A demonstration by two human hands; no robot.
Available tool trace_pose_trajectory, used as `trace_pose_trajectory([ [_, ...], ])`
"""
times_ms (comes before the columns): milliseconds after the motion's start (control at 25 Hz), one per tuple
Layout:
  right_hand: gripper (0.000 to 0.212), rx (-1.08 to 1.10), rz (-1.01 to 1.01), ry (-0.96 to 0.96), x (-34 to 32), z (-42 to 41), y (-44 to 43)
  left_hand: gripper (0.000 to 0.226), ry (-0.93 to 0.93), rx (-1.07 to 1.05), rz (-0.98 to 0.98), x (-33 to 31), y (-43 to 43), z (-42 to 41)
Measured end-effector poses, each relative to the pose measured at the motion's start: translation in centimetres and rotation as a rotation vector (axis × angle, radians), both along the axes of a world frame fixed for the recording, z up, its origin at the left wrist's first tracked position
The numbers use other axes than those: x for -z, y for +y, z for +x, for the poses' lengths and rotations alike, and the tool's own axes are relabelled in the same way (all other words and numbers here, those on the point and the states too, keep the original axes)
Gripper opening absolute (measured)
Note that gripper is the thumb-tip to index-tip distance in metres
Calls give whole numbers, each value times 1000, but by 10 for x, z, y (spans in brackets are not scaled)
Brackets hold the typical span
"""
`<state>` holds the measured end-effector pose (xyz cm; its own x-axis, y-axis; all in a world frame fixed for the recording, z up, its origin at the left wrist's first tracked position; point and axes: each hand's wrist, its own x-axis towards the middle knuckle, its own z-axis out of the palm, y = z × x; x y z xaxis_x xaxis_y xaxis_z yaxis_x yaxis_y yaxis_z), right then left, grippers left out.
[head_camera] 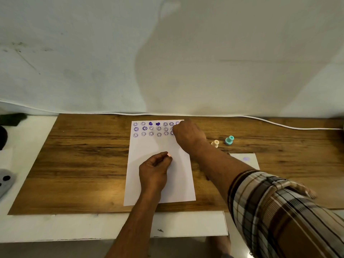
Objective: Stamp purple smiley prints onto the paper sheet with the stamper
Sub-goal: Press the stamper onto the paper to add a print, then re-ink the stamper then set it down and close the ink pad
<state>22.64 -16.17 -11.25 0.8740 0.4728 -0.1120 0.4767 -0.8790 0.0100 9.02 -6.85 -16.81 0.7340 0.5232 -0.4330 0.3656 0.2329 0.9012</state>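
A white paper sheet (149, 146) lies on the wooden board (83, 155), with three rows of purple smiley prints (151, 129) along its far edge. My right hand (188, 135) is closed and pressed down at the right end of those rows; the stamper in it is hidden by the fingers. My left hand (154, 170) rests on the middle of the sheet, fingers curled around a small pink piece (169, 155), apparently a stamper cap.
A cream stamper (215, 143) and a teal stamper (229, 140) stand on the board right of the sheet. A smaller white paper (243, 161) with a faint purple smudge lies near my right forearm. A white cable (279, 123) runs along the back edge.
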Motion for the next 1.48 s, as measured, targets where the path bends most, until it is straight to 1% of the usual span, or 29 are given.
trace_pose_trajectory([
  [120,32,-8,35,44,0,2,-9,17,-3,4,5,0,0,-1],
  [160,30,16,76,47,-1,1,-13,17,-9,6,14,1,-1,-1],
  [200,28,76,175,36,-1,0,-18,17,-18,9,23,1,0,-2],
  [240,24,186,354,-2,-2,-4,-23,16,-26,11,26,1,0,-2],
  [280,19,363,624,-42,-6,-11,-27,16,-30,12,23,1,0,-1],
  [320,13,560,980,-34,-13,-20,-31,16,-31,15,15,2,1,-1],
  [360,10,722,1350,48,-23,-33,-35,17,-29,16,3,2,2,0],
  [400,10,844,1611,152,-32,-49,-42,17,-29,19,-10,2,3,0],
  [440,11,928,1728,236,-37,-67,-53,18,-31,25,-21,0,4,-1],
  [480,14,980,1746,276,-40,-87,-65,19,-38,34,-31,-2,5,-1],
  [560,19,995,1674,255,-39,-124,-89,19,-65,59,-74,-10,7,0],
  [680,29,928,1484,213,-19,-149,-107,22,-132,150,-188,-24,2,3],
  [760,31,884,1370,232,-12,-147,-104,24,-150,228,-211,-32,-6,2],
  [840,29,835,1355,249,-10,-139,-101,24,-150,287,-199,-36,-13,0],
  [960,29,774,1395,269,-5,-133,-99,24,-154,323,-195,-37,-17,1],
  [1240,30,631,1338,280,3,-135,-100,23,-144,383,-125,-36,-20,1],
  [1400,29,610,1279,281,4,-136,-96,25,-131,398,-101,-33,-19,-1],
  [1480,33,614,1237,290,3,-135,-95,26,-128,402,-102,-31,-18,-1],
])
